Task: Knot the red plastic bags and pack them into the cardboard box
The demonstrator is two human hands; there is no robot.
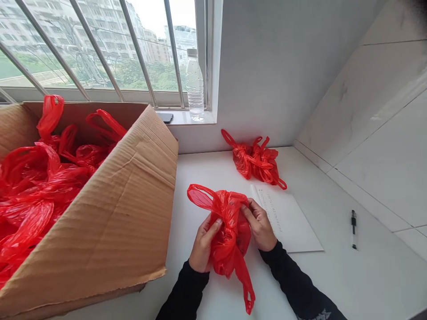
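At lower centre of frame, pinching the knotted red bag point(229, 226) from both sides with left hand point(203, 243) and right hand point(261, 226), across its long axis, upper left to lower right.

Bags point(231, 218) bright red. Box point(133, 209) brown. Sleeves point(185, 289) black. Table point(333, 284) white. Paper point(296, 224) white, rows of dark marks.

head camera | above tabletop point(336, 200), near | faces forward and down, toward wall point(260, 66)
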